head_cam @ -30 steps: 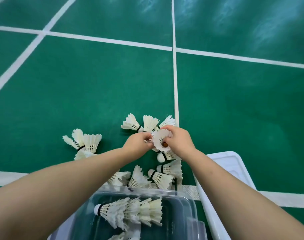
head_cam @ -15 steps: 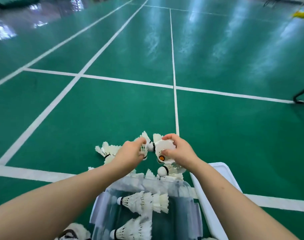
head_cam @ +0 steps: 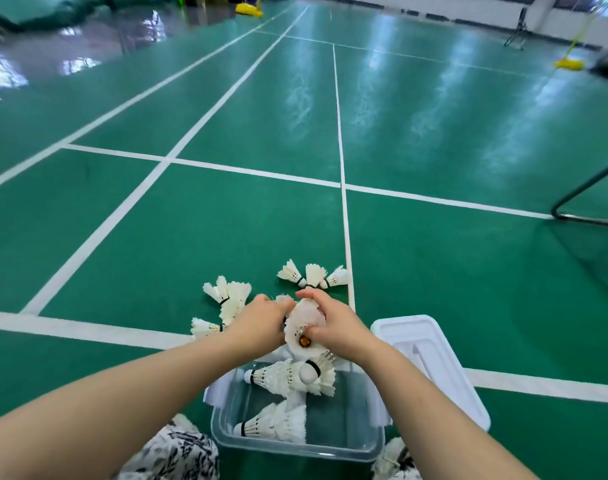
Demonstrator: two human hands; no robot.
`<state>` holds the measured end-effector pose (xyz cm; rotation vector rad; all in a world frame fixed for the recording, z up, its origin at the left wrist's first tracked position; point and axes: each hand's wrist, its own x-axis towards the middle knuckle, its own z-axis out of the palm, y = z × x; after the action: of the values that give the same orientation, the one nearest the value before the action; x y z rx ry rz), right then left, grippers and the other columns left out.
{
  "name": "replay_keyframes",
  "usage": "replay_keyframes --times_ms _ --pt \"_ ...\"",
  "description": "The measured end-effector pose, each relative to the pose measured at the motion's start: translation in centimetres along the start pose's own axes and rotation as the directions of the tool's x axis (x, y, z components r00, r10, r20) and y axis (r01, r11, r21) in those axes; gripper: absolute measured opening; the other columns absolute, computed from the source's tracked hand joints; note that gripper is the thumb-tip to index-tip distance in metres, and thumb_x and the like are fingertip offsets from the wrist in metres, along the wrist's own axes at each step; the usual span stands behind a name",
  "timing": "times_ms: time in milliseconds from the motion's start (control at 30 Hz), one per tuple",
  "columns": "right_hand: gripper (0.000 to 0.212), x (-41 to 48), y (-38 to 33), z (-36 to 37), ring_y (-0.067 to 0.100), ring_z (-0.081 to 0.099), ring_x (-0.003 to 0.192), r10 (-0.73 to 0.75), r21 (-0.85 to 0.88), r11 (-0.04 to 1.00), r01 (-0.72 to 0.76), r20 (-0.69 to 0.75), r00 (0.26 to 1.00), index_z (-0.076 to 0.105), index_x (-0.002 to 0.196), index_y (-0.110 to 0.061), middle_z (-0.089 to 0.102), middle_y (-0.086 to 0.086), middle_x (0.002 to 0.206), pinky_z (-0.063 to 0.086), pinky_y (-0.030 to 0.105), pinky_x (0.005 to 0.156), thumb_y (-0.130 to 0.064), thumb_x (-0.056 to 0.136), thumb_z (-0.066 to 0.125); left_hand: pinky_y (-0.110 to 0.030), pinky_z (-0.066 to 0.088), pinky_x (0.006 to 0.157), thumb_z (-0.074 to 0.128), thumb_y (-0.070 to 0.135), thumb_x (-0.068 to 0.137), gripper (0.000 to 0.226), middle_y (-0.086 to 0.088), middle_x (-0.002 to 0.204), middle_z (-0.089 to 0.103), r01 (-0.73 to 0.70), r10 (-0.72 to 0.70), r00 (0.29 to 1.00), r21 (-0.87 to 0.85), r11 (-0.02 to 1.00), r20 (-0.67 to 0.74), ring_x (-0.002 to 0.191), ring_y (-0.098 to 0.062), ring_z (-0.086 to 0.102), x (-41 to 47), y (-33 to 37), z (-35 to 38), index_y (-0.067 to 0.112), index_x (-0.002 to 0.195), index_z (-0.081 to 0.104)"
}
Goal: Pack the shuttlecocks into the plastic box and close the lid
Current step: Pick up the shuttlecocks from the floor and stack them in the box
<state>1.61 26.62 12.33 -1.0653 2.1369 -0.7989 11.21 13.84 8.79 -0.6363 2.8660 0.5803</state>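
A clear plastic box [head_cam: 371,448] stands on the green court floor close to me, holding several white feather shuttlecocks [head_cam: 278,375]. Just beyond its far rim, my left hand [head_cam: 259,325] and my right hand [head_cam: 333,322] both grip a nested stack of white shuttlecocks [head_cam: 304,320] with an orange-brown cork showing. The white lid [head_cam: 430,355] lies flat on the floor to the right of the box. More loose shuttlecocks [head_cam: 313,276] lie on the floor beyond the hands, and others [head_cam: 228,296] to the left.
White court lines cross the green floor. A black metal frame [head_cam: 586,216] stands at the right edge. Patterned black-and-white fabric [head_cam: 178,452] shows at the bottom on either side of the box. Yellow objects [head_cam: 569,64] sit far off.
Both hands have drawn the held shuttlecock stack back toward the box's far rim. The camera has tilted up, showing more of the court and more of the box.
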Motion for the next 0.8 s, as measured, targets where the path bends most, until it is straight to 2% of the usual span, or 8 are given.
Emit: replay_keyframes --times_ms 100,200,333,433,500,600,733,800 --pt "0.066 -0.7 0.7 0.5 0.014 0.056 0.089 0.04 0.062 0.997 -0.037 -0.047 0.998 0.038 0.134 -0.036 0.056 -0.005 0.109 0.045 0.016 0.07 -0.006 0.079 0.06 -0.038 0.041 0.077 0.041 0.007 0.082 0.022 -0.013 0.087 0.06 0.034 -0.034 0.999 -0.019 0.999 0.0 0.09 -0.025 0.04 -0.4 0.7 0.2 0.01 0.104 0.044" --pt "0.061 -0.8 1.5 0.9 0.014 0.052 0.087 0.115 0.14 0.986 -0.091 -0.181 0.977 0.039 0.128 -0.029 0.05 -0.005 0.101 0.04 0.022 0.071 -0.011 0.077 0.068 -0.039 0.043 0.078 0.042 0.016 0.085 0.009 -0.009 0.075 0.051 0.06 -0.061 0.998 -0.069 0.996 -0.016 0.087 -0.025 0.038 -0.4 0.6 0.8 0.013 0.094 0.04" --pt "0.019 -0.7 2.8 1.1 0.016 0.048 0.073 0.211 0.252 0.957 -0.146 -0.257 0.943 0.053 0.09 -0.019 0.054 -0.006 0.079 0.037 0.028 0.063 -0.016 0.079 0.068 -0.039 0.044 0.076 0.045 0.028 0.091 0.023 -0.017 0.095 0.063 0.073 -0.078 0.995 -0.082 0.994 -0.068 0.095 -0.03 0.047 -0.2 0.5 0.7 0.01 0.105 0.044" --pt "0.013 -0.6 3.4 1.1 0.017 0.049 0.069 0.253 0.382 0.915 -0.132 -0.285 0.924 0.057 0.075 -0.018 0.058 -0.003 0.07 0.039 0.03 0.064 -0.016 0.079 0.069 -0.038 0.041 0.074 0.045 0.032 0.094 0.027 -0.017 0.094 0.06 0.082 -0.09 0.993 -0.111 0.99 -0.076 0.095 -0.03 0.047 -0.2 0.4 0.6 0.009 0.107 0.044" --pt "0.011 -0.5 3.6 0.8 0.017 0.049 0.067 0.272 0.431 0.895 -0.114 -0.326 0.905 0.058 0.074 -0.016 0.059 0.0 0.071 0.039 0.03 0.065 -0.016 0.078 0.069 -0.036 0.039 0.071 0.045 0.033 0.094 0.027 -0.013 0.085 0.051 0.096 -0.108 0.991 -0.139 0.986 -0.083 0.087 -0.028 0.043 -0.3 0.5 0.4 0.008 0.106 0.043" --pt "0.01 -0.5 3.6 -0.2 0.015 0.045 0.061 0.276 0.446 0.893 -0.059 -0.44 0.855 0.057 0.075 -0.014 0.055 0.0 0.067 0.035 0.028 0.058 -0.012 0.082 0.064 -0.036 0.037 0.071 0.046 0.032 0.094 0.027 -0.007 0.08 0.045 0.097 -0.112 0.988 -0.145 0.985 -0.103 0.084 -0.025 0.038 -0.2 0.4 0.3 0.008 0.105 0.043" --pt "0.009 -0.4 3.2 -1.9 0.014 0.04 0.058 0.26 0.426 0.904 0.037 -0.617 0.742 0.054 0.08 -0.012 0.05 -0.004 0.064 0.032 0.02 0.051 -0.013 0.086 0.06 -0.036 0.039 0.071 0.044 0.035 0.093 0.026 -0.008 0.084 0.053 0.052 -0.061 0.994 -0.105 0.993 -0.087 0.086 -0.023 0.037 0.0 0.4 0.8 0.011 0.102 0.044" --pt "0.011 -0.3 2.8 -2.4 0.01 0.041 0.057 0.213 0.376 0.925 0.065 -0.651 0.729 0.052 0.078 -0.013 0.049 -0.006 0.064 0.033 0.013 0.049 -0.014 0.087 0.058 -0.036 0.04 0.072 0.045 0.036 0.093 0.025 -0.011 0.092 0.059 0.019 -0.024 0.997 -0.073 0.997 -0.076 0.086 -0.021 0.037 0.0 0.7 1.1 0.012 0.101 0.045"
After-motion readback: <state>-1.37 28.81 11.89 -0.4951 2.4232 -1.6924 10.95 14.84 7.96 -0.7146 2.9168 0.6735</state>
